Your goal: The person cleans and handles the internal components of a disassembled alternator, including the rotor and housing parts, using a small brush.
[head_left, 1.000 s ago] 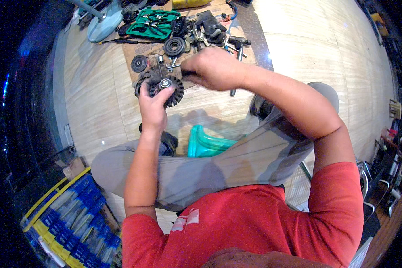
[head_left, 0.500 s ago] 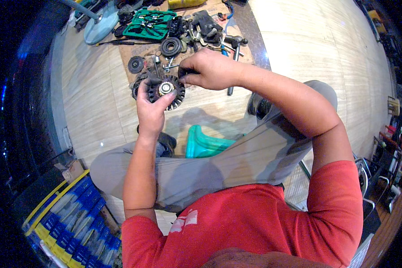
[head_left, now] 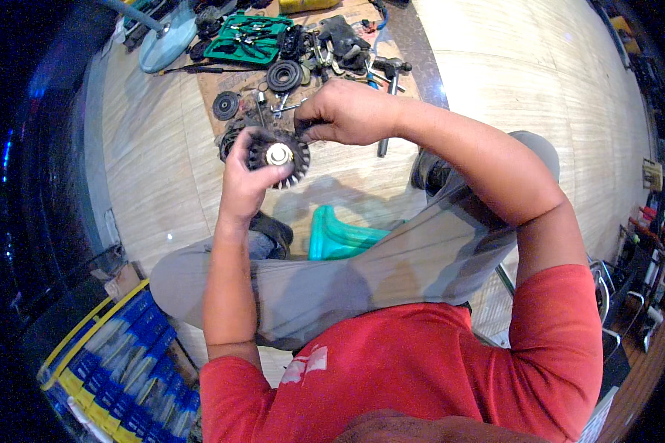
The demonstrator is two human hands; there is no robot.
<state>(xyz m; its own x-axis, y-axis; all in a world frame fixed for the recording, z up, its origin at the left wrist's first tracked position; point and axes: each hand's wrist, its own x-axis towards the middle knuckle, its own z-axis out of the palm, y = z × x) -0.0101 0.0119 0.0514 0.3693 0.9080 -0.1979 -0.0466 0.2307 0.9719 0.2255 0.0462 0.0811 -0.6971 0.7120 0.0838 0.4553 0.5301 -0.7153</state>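
Note:
A round black toothed part (head_left: 301,167), like a rotor, has a pale metal hub in its middle. My left hand (head_left: 245,179) grips it from the left, thumb across the near face and fingers behind the far rim. It hangs above the near end of a brown cardboard sheet (head_left: 207,86). My right hand (head_left: 351,112) is closed, with its fingertips pinched at the upper right rim of the toothed part. Whatever those fingers hold is hidden or too small to make out.
Beyond my hands lie a black ring-shaped part (head_left: 284,76), a small dark disc (head_left: 226,105), a green tool case (head_left: 248,40) with pliers and a hammer (head_left: 393,74). A green plastic stool (head_left: 340,238) stands below my legs. Blue-and-yellow packs (head_left: 125,354) are at lower left.
The toothed part has shifted slightly right and nearer to me, and its face is turned a little differently. My left hand has turned with it. My right hand has barely moved.

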